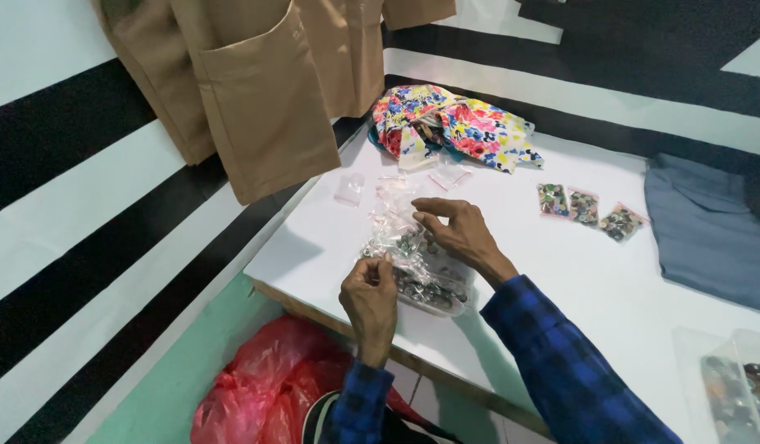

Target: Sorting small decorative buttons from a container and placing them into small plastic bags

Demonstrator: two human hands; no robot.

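Table white, striped wall behind; both hands' fingers pinch clear bag.

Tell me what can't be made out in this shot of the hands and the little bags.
Head view only:
- Small metal pieces in the clear bag: too small to identify.
- Left hand fingertips: curled inward, grip hidden.
- Right hand: any pinched item too small to see.
- Clear box: cut off by the frame edge.
- Tan garment: top cut off.
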